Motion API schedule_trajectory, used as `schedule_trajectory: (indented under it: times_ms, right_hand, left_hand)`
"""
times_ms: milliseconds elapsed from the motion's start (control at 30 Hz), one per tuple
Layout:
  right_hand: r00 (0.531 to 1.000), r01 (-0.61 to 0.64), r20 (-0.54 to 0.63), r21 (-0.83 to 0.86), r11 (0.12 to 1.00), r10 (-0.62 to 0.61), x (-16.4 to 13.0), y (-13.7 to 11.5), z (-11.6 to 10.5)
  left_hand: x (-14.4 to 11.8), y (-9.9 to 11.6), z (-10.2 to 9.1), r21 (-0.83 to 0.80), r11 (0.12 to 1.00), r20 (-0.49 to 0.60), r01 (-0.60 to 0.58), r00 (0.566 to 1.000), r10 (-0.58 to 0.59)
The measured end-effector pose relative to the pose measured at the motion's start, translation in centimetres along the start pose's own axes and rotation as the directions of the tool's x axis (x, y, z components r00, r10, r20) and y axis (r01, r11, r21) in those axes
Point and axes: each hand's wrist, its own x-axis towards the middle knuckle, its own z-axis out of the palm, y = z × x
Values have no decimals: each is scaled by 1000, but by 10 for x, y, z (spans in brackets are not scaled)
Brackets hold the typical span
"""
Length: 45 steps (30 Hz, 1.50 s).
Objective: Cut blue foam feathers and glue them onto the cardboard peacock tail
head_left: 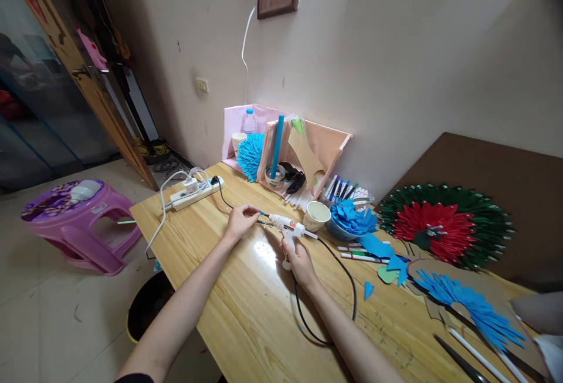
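Note:
My right hand (297, 258) grips the handle of a white glue gun (288, 227) held just above the wooden table (246, 307). The gun's nozzle points left. My left hand (240, 219) pinches a small blue piece at the nozzle tip. A black cord (341, 265) runs from the gun, loops over the table and leads back to a white power strip (196, 192) at the far left corner.
A paper cup (316, 215) and a bowl of blue paper pieces (349, 221) stand behind the gun. Markers, a red and green paper fan (440, 227), blue paper feathers (470, 307) lie right. A pink stool (83, 219) and a bin (147, 309) stand left on the floor.

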Motion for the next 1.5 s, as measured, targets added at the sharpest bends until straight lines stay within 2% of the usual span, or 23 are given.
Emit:
schedule_trajectory:
  times_ms: [1033,1267,1500]
  right_hand:
    - [999,34,-36,-42,999,-35,0,-5,-1]
    - [1000,-1,-21,18,1000,1,0,-8,0]
    - [998,-15,-57,57,998,18,1,-11,1]
  left_hand:
    - [1,0,0,-51,996,8,71,997,-70]
    - [2,-2,-1,-95,991,14,92,996,-91]
    - [3,-1,-2,-137,984,5,115,993,-116]
